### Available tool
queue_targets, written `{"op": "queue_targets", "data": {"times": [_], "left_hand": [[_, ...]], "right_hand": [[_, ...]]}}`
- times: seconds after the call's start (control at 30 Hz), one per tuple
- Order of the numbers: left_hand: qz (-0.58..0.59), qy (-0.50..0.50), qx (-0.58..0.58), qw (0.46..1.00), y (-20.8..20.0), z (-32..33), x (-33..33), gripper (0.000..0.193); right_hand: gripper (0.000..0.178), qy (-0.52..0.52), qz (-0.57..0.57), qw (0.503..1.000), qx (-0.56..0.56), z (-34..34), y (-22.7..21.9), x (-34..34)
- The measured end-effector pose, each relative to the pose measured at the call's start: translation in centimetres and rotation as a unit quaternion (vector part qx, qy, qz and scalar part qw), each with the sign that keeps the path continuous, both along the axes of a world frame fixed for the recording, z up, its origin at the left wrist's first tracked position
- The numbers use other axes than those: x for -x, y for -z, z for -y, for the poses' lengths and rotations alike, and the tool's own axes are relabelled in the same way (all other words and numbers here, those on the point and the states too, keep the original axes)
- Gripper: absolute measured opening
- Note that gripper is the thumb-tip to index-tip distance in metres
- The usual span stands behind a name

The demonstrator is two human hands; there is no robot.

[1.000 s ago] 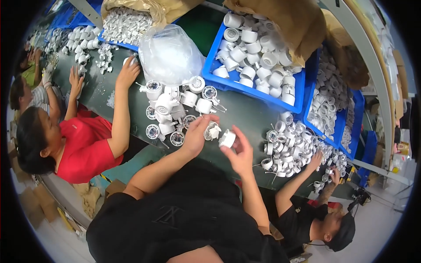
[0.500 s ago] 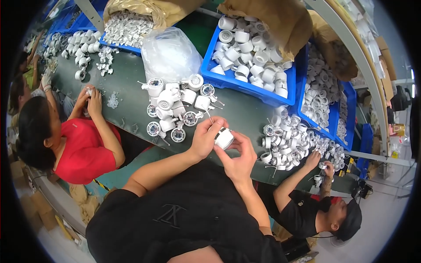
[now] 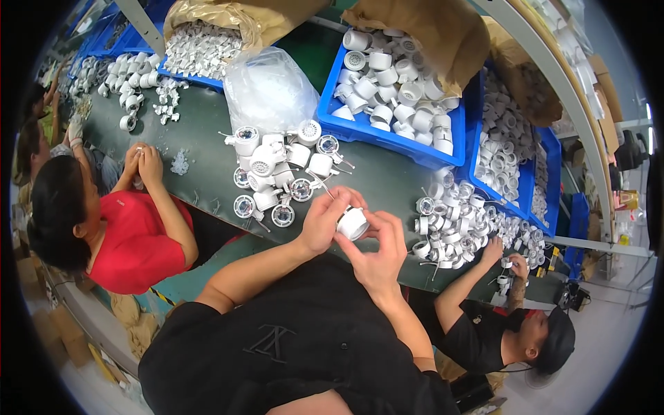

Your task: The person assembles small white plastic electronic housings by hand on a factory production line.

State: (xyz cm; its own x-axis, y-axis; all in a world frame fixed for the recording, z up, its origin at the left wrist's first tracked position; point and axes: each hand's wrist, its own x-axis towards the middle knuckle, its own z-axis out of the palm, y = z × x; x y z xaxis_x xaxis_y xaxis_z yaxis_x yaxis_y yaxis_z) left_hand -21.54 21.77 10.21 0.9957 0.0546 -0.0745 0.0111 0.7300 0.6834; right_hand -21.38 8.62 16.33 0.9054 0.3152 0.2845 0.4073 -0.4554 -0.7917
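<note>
Between my two hands is a white round plastic housing (image 3: 353, 225) with a dark band near its upper left edge. My left hand (image 3: 324, 219) is closed on its left side, and a thin pale wire or stem sticks up past those fingers. On the other side, my right hand (image 3: 380, 249) grips the housing with thumb and fingers. Just beyond my left hand lies a heap of similar white housings (image 3: 261, 160), several showing round faces with clear rims and thin leads. What the curled fingers cover is hidden.
Beyond my hands stands a blue bin (image 3: 387, 142) of white cups, beside a clear plastic bag (image 3: 270, 90). Small white ring parts (image 3: 453, 228) are piled at the right. A person in red (image 3: 138, 235) works at left, another in a black cap (image 3: 553, 339) at right.
Both hands keep their grip, and the housing has turned slightly, showing more of its smooth white side. The view has shifted a little.
</note>
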Motion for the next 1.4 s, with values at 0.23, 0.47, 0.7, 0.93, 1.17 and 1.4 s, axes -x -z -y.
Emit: {"op": "queue_targets", "data": {"times": [0.23, 0.47, 0.7, 0.93, 1.17, 1.4], "left_hand": [[0.071, 0.068, -0.175, 0.980, -0.2, -1.1, -0.1, 0.025], [0.070, 0.081, -0.265, 0.958, -1.0, -0.1, 1.2, 0.023], [0.179, 0.172, -0.216, 0.944, -1.4, 0.6, 0.3, 0.036], [0.095, 0.213, -0.041, 0.971, 1.8, 1.9, -4.0, 0.074], [0.065, -0.049, -0.257, 0.963, 0.8, 1.8, -10.9, 0.076], [-0.172, 0.216, -0.802, 0.530, 3.6, -7.2, -27.8, 0.046]], "right_hand": [[0.056, 0.004, 0.004, 1.000, 0.002, 0.8, 0.2, -0.3], [0.058, 0.016, -0.024, 0.990, -0.138, 1.7, 1.8, -1.4], [0.060, -0.056, -0.123, 0.955, -0.265, 1.1, 3.5, -3.7], [0.074, 0.006, -0.226, 0.921, -0.317, 1.2, 6.5, -7.3], [0.058, -0.039, -0.250, 0.929, -0.271, 0.8, 5.6, -8.1], [0.050, 0.075, -0.500, 0.709, -0.491, 5.2, 7.6, -9.2]]}}
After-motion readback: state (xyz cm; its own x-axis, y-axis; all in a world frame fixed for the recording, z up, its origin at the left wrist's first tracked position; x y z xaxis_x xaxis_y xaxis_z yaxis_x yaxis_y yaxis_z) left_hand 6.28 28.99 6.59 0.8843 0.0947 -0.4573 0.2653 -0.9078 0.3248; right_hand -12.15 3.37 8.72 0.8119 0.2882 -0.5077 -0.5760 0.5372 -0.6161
